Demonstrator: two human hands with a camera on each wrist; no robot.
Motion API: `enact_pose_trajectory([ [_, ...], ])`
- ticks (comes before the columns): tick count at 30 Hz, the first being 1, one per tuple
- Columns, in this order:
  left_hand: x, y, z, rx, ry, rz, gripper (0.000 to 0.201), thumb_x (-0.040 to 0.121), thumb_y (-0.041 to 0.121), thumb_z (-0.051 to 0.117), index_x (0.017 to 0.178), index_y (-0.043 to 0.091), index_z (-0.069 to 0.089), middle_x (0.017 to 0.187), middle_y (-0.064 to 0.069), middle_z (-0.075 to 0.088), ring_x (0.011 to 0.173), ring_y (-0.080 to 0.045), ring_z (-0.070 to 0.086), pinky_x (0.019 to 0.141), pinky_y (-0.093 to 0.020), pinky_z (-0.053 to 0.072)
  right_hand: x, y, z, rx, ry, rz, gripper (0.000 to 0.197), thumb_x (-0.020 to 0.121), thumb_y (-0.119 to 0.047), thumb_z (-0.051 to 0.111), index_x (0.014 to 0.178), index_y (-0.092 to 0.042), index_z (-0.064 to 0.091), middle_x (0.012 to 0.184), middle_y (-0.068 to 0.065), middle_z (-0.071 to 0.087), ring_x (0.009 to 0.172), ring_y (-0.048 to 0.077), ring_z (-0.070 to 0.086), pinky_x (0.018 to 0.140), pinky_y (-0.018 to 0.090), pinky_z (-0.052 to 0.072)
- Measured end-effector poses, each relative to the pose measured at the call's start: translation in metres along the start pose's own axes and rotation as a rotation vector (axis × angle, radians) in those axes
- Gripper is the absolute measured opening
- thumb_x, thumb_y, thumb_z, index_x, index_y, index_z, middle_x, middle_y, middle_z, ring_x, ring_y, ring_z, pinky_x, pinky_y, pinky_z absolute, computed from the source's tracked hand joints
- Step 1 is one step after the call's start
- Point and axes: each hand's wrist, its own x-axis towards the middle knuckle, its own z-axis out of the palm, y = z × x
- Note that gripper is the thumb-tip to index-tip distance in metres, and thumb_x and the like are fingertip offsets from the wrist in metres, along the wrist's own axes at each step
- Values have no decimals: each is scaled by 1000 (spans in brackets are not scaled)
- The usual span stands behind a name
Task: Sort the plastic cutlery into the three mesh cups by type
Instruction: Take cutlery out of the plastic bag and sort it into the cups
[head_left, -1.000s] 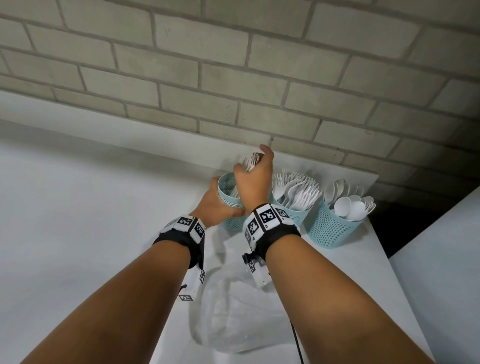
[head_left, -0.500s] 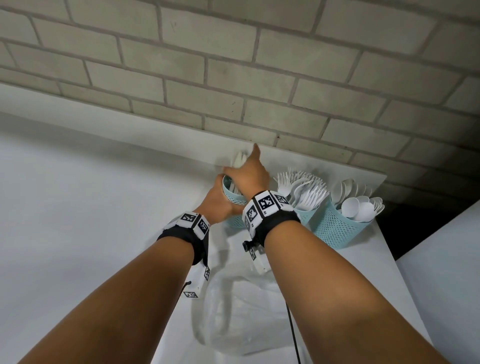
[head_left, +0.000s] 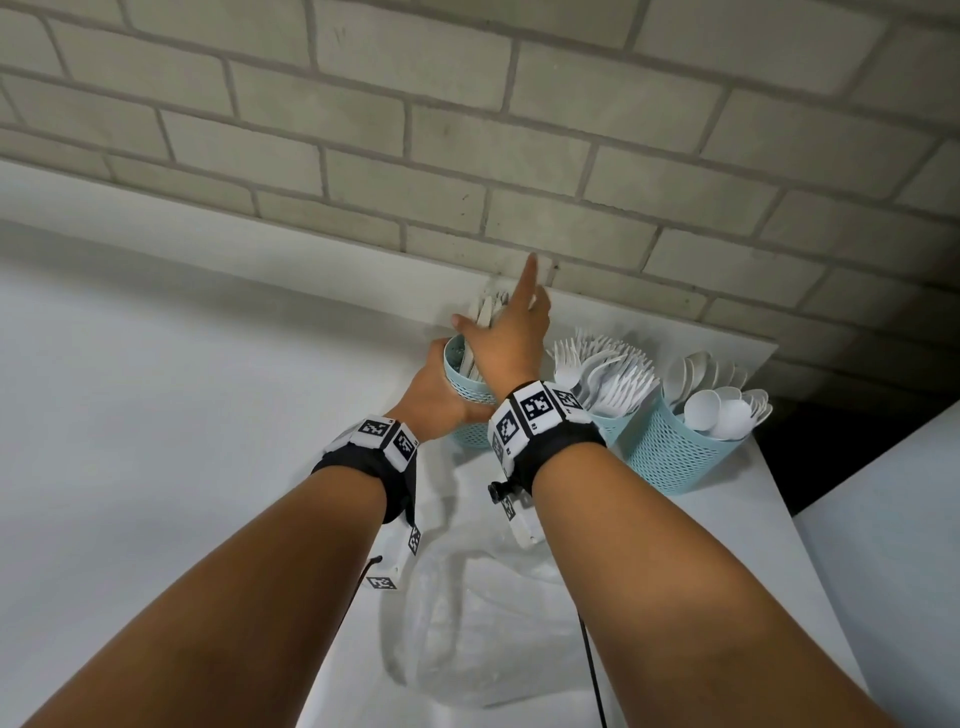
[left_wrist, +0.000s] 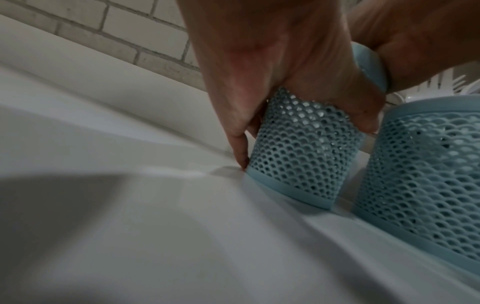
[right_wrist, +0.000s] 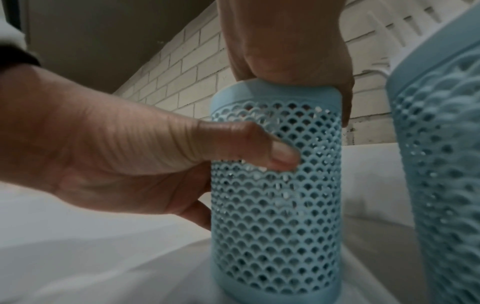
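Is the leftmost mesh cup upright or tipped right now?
Upright: the leftmost mesh cup stands with its base flat on the table, steadied by the left hand.

1. A white worktop (head_left: 156, 415) fills the view from 9 o'clock to 5 o'clock.
2. A clear plastic bag (head_left: 483, 623) lies crumpled at 6 o'clock.
3. A grey brick wall (head_left: 467, 130) spans 12 o'clock.

A plain indoor work area, possibly a utility or storage corner. A painted grey brick wall (head_left: 467, 130) rises directly behind a bare white counter (head_left: 156, 415). Three pale blue mesh cups (head_left: 670, 457) of white plastic cutlery and a clear plastic bag (head_left: 483, 623) stand on it. The type of building cannot be determined.
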Motion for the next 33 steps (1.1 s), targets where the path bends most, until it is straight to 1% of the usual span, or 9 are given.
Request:
enact_pose_trajectory([
  [3, 5, -5, -1, 38, -6, 13, 111, 46, 42, 88, 135, 14, 28, 124, 1, 52, 113, -15, 56, 100, -38, 45, 8, 0, 5, -112, -127, 63, 94, 85, -33, 65, 150, -30, -4, 152, 18, 20, 137, 36, 30, 111, 48, 28],
  [7, 5, -5, -3, 50, -3, 14, 106, 51, 32, 83, 137, 12, 24, 120, 5, 47, 111, -14, 53, 94, -27, 42, 10, 0, 7, -128, -129, 67, 93, 87, -36, 63, 149, -31, -6, 148, 19, 27, 130, 38, 40, 109, 46, 31],
  [11, 2, -2, -1, 75, 7, 20, 114, 47, 38, 85, 138, 10, 22, 123, 1, 48, 112, -15, 53, 94, -29, 43, 3, -2, 3, -73, -74, 9, 106, 79, -40, 71, 149, -33, -9, 154, 23, 6, 137, 41, 29, 110, 48, 32],
  [15, -2, 0, 0, 102, 18, -21, 113, 52, 29, 90, 140, 12, 21, 124, 3, 49, 115, -17, 53, 95, -31, 45, -11, -5, -8, -8, 27, -143, 99, 81, -32, 71, 151, -24, 2, 157, 19, -3, 144, 35, 12, 115, 45, 24],
  [21, -23, 16, 2, 179, 130, 4, 98, 59, 16, 88, 137, 5, 29, 122, -2, 46, 120, -24, 47, 95, -29, 41, -29, -9, -49, -33, 154, -287, 71, 88, -33, 61, 147, -16, 25, 154, 17, 15, 142, 29, 18, 114, 38, 24],
  [24, -35, 30, 2, 370, 226, 100, 121, 46, 47, 88, 140, 5, 24, 135, -11, 33, 128, -27, 31, 108, -40, 30, -32, -6, -81, -94, 281, -365, 59, 85, -26, 64, 137, -11, 40, 143, 19, 32, 134, 31, 31, 110, 40, 32],
  [26, -40, 38, 3, 478, 292, 200, 124, 38, 65, 78, 133, 1, 32, 130, -14, 36, 120, -27, 33, 105, -36, 28, -33, 2, -97, -152, 357, -374, 56, 81, -26, 65, 131, -8, 47, 134, 20, 41, 126, 33, 39, 103, 43, 37],
  [29, -45, 55, 10, 616, 324, 324, 93, 49, 57, 81, 118, 3, 47, 115, -12, 43, 106, -25, 37, 86, -23, 24, -40, 20, -111, -227, 370, -271, 60, 83, -39, 64, 132, -10, 45, 134, 18, 43, 126, 32, 39, 102, 40, 34],
  [33, -52, 67, 42, 642, 143, 339, 58, 68, 32, 78, 115, 11, 51, 115, -5, 46, 110, -23, 38, 89, -24, 28, -54, 47, -115, -293, 248, -143, 82, 78, -56, 63, 141, -14, 32, 143, 18, 32, 134, 33, 28, 111, 44, 26],
])
